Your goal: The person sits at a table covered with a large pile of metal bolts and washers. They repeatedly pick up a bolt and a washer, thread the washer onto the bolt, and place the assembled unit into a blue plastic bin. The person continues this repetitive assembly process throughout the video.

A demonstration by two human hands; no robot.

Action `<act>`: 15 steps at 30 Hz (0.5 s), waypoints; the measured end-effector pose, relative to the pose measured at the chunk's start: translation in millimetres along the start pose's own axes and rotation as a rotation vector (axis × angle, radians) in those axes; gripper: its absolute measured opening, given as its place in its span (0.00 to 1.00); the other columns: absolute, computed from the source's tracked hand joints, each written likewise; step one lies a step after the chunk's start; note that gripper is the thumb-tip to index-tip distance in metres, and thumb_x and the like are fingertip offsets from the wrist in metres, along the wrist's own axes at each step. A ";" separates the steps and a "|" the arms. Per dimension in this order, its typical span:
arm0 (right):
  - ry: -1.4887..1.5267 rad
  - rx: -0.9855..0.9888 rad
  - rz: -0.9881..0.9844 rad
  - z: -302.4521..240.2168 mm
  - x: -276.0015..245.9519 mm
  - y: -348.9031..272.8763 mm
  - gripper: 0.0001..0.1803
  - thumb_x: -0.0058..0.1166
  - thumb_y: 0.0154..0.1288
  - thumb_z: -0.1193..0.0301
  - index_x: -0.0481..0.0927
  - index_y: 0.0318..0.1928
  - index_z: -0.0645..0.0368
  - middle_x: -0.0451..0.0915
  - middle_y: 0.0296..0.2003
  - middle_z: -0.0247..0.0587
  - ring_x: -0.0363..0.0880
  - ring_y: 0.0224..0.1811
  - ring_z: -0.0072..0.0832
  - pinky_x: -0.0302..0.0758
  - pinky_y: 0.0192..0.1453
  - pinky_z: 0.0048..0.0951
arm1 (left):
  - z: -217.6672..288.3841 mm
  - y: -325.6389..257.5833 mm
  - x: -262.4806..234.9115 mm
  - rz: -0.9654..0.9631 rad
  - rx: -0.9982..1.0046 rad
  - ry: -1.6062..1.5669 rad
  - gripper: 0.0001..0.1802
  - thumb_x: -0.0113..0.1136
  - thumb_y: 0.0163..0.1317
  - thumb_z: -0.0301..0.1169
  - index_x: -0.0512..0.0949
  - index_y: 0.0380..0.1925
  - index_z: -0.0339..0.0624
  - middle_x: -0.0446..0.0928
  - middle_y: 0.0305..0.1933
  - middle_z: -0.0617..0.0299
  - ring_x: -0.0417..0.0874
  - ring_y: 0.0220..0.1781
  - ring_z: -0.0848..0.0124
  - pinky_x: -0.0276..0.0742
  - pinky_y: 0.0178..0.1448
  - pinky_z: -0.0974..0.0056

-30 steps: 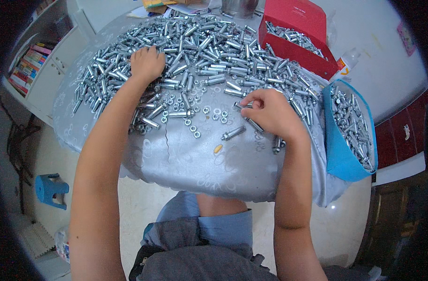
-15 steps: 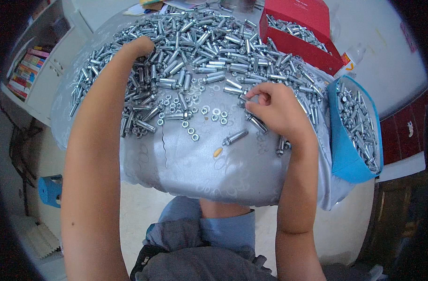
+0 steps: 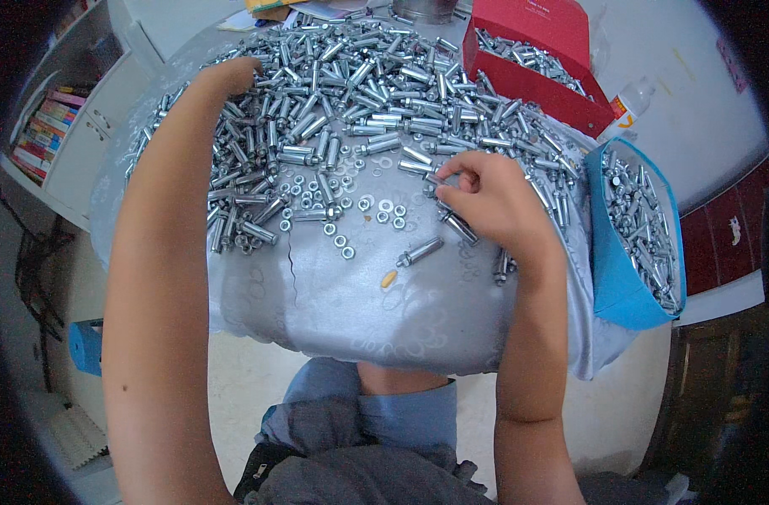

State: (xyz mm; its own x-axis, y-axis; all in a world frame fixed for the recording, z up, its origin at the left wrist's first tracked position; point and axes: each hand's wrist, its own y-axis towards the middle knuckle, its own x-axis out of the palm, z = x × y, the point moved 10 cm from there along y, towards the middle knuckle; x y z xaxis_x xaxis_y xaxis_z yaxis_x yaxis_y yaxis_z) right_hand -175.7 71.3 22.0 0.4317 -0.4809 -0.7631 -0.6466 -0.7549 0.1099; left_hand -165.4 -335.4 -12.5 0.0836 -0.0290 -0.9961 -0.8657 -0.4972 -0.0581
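A large heap of metal expansion bolts [image 3: 334, 71] with sleeves and nuts covers the far part of the table. My left hand [image 3: 233, 76] reaches into the heap's far left side; its fingers are mostly hidden from view. At the heap's near right edge, my right hand [image 3: 489, 194] is closed in a pinch, thumb and index finger at the end of an expansion bolt [image 3: 436, 179]. Loose nuts [image 3: 340, 241] and flat washers [image 3: 386, 204] lie in front of the heap. A single bolt [image 3: 420, 252] rests apart, nearer to me, beside a small yellow piece [image 3: 388, 279].
A blue fabric bin [image 3: 607, 286] full of bolts stands at the table's right edge. Behind it are an open red box [image 3: 540, 97] holding more bolts and a clear plastic bottle [image 3: 633, 105]. Papers [image 3: 317, 10] and a metal pot [image 3: 424, 8] sit at the far edge.
My left hand has moved a little farther out and left over the heap. My right hand keeps its pinch in nearly the same place.
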 end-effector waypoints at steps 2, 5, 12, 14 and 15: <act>-0.017 0.018 -0.009 -0.5 0.3 0.0 0.11 0.57 0.46 0.72 0.79 0.33 0.63 0.69 0.18 0.34 0.67 0.23 0.24 0.65 0.28 0.26 | 4.5 -3.6 -0.6 -0.051 0.007 0.076 0.21 0.47 0.51 0.20 0.74 0.47 0.47 0.74 0.49 0.51 0.74 0.51 0.54 0.70 0.53 0.55; -0.053 0.034 -0.016 -1.9 -0.1 -0.3 0.11 0.55 0.45 0.70 0.80 0.33 0.59 0.76 0.23 0.43 0.76 0.27 0.38 0.71 0.33 0.34 | 6.9 -12.7 -5.5 -0.094 -0.017 0.203 0.19 0.50 0.50 0.21 0.74 0.45 0.46 0.74 0.48 0.51 0.75 0.50 0.55 0.71 0.51 0.54; -0.053 0.006 -0.026 -4.4 2.5 -1.7 0.12 0.54 0.46 0.69 0.79 0.34 0.59 0.75 0.23 0.44 0.76 0.27 0.38 0.71 0.33 0.34 | 56.3 -56.9 -38.4 0.149 0.134 0.494 0.11 0.56 0.48 0.26 0.78 0.34 0.46 0.78 0.36 0.53 0.77 0.44 0.54 0.74 0.45 0.56; -0.011 -0.020 -0.020 -9.2 2.6 -2.5 0.12 0.55 0.47 0.71 0.79 0.34 0.61 0.72 0.21 0.39 0.71 0.25 0.32 0.68 0.30 0.31 | 61.4 -70.1 -44.1 0.308 0.257 0.432 0.16 0.56 0.47 0.24 0.77 0.39 0.48 0.77 0.31 0.52 0.77 0.38 0.55 0.73 0.41 0.55; 0.026 -0.044 -0.008 -10.9 4.0 -2.5 0.11 0.56 0.47 0.72 0.78 0.34 0.63 0.69 0.19 0.34 0.66 0.23 0.25 0.65 0.28 0.27 | 63.7 -75.7 -49.8 0.390 0.276 0.377 0.18 0.56 0.47 0.25 0.76 0.41 0.49 0.77 0.30 0.52 0.77 0.37 0.55 0.73 0.40 0.55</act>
State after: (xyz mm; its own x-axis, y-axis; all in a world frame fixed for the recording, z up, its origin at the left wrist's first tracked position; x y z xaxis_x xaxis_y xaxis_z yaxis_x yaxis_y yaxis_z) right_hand -165.4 66.4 25.6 0.4529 -0.4857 -0.7476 -0.6150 -0.7773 0.1324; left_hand -135.4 -241.1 37.3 -0.1405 -0.4938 -0.8581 -0.9594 -0.1460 0.2411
